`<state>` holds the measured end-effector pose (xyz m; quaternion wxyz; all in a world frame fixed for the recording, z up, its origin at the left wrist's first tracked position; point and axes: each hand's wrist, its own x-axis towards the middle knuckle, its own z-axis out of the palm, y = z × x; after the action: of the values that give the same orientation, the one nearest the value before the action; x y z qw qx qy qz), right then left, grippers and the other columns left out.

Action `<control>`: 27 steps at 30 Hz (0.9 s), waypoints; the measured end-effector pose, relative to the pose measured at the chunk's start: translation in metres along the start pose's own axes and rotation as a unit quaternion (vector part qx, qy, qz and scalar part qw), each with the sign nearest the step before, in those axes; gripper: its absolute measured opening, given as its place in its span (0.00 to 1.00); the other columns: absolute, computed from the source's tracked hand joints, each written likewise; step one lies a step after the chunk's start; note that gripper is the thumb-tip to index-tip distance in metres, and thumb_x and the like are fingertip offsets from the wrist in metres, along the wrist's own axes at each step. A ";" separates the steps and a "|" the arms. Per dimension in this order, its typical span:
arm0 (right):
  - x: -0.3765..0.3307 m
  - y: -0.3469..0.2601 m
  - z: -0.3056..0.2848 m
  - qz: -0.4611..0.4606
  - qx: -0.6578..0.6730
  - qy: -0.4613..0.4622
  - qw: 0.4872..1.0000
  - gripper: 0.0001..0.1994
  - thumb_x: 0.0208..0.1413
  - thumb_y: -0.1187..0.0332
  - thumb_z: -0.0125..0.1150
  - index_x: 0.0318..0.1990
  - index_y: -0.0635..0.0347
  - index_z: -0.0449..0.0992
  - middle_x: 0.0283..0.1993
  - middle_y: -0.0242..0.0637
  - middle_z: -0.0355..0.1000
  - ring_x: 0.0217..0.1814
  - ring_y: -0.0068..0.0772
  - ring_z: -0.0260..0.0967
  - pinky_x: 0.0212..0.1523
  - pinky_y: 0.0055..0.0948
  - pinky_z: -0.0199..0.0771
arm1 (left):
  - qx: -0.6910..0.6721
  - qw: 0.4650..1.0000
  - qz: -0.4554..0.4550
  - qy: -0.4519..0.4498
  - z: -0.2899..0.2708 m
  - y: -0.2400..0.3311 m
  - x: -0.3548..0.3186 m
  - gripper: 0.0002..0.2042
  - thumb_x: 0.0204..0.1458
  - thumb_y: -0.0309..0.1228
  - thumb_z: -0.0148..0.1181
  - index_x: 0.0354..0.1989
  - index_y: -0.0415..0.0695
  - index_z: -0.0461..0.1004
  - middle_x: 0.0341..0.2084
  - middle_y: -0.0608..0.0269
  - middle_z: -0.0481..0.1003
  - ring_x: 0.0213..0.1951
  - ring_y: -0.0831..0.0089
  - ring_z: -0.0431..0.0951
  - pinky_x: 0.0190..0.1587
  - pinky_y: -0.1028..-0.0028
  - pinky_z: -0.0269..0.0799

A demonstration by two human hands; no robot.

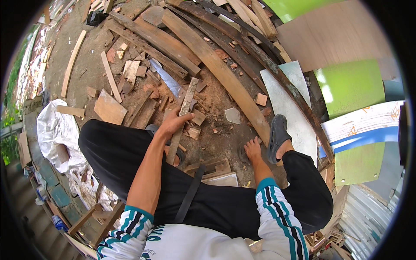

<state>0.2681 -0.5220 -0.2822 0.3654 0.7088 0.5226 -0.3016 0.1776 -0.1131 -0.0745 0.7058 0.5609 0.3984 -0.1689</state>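
A narrow, rough wooden strip (188,96) is gripped in my left hand (173,124), its far end pointing away from me and its near end down by my left foot. Just beyond it lies a handsaw (167,80) with a bluish toothed blade, partly hidden by the strip. My right hand (252,149) reaches down to the ground beside my right shoe (279,134), fingers apart. Next to those fingers is a dark, blurred shape (242,154) that I cannot make out. Small wood offcuts (198,117) lie near my left hand.
Long planks (216,69) and a dark beam (299,102) curve across the right side. A pale metal sheet (288,82) lies under the beam. Green panels (351,86) stand at the right. A white sack (56,134) is at the left. Sawdust and scraps cover the dirt floor.
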 end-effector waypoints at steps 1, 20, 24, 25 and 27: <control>0.001 0.007 0.006 -0.025 0.016 0.020 0.999 0.14 0.66 0.56 0.48 0.52 0.45 0.77 0.56 0.32 0.70 0.64 0.37 0.61 0.70 0.57 0.44 | -0.018 0.999 0.026 -0.011 0.002 0.003 -0.001 0.19 0.55 0.40 0.64 0.47 0.39 0.69 0.27 0.63 0.73 0.23 0.77 0.73 0.27 0.75 0.70; -0.004 0.019 -0.070 0.199 0.477 0.329 0.791 0.20 0.65 0.59 0.52 0.49 0.72 0.67 0.45 0.62 0.72 0.48 0.67 0.70 0.50 0.54 0.68 | -0.235 0.970 0.007 -0.067 -0.029 -0.008 -0.038 0.21 0.58 0.49 0.44 0.49 0.46 0.67 0.22 0.68 0.71 0.20 0.76 0.70 0.25 0.73 0.68; 0.010 0.044 -0.114 0.409 0.582 0.336 0.617 0.20 0.67 0.59 0.50 0.49 0.73 0.67 0.47 0.65 0.72 0.52 0.67 0.70 0.51 0.51 0.68 | -0.237 0.971 0.018 0.022 -0.027 -0.019 -0.031 0.24 0.59 0.50 0.46 0.52 0.41 0.64 0.27 0.63 0.71 0.23 0.73 0.72 0.29 0.67 0.71; 0.005 0.059 -0.116 0.440 0.586 0.328 0.596 0.22 0.68 0.56 0.47 0.47 0.75 0.69 0.44 0.64 0.74 0.45 0.61 0.76 0.41 0.47 0.74 | -0.240 0.970 0.020 0.038 -0.021 -0.020 -0.026 0.26 0.59 0.50 0.46 0.54 0.40 0.63 0.29 0.62 0.71 0.25 0.72 0.73 0.31 0.64 0.71; -0.005 0.067 -0.128 0.410 0.721 0.285 0.479 0.24 0.68 0.54 0.48 0.43 0.74 0.71 0.39 0.58 0.75 0.35 0.51 0.77 0.31 0.42 0.75 | -0.222 0.971 0.029 0.085 -0.023 -0.035 -0.011 0.26 0.59 0.50 0.47 0.55 0.39 0.63 0.29 0.60 0.70 0.24 0.70 0.73 0.31 0.64 0.71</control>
<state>0.3370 -0.4304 -0.1943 -0.3613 0.9040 -0.1536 -0.1693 0.1383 -0.1053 -0.0898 0.7808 0.4136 0.4682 -0.0067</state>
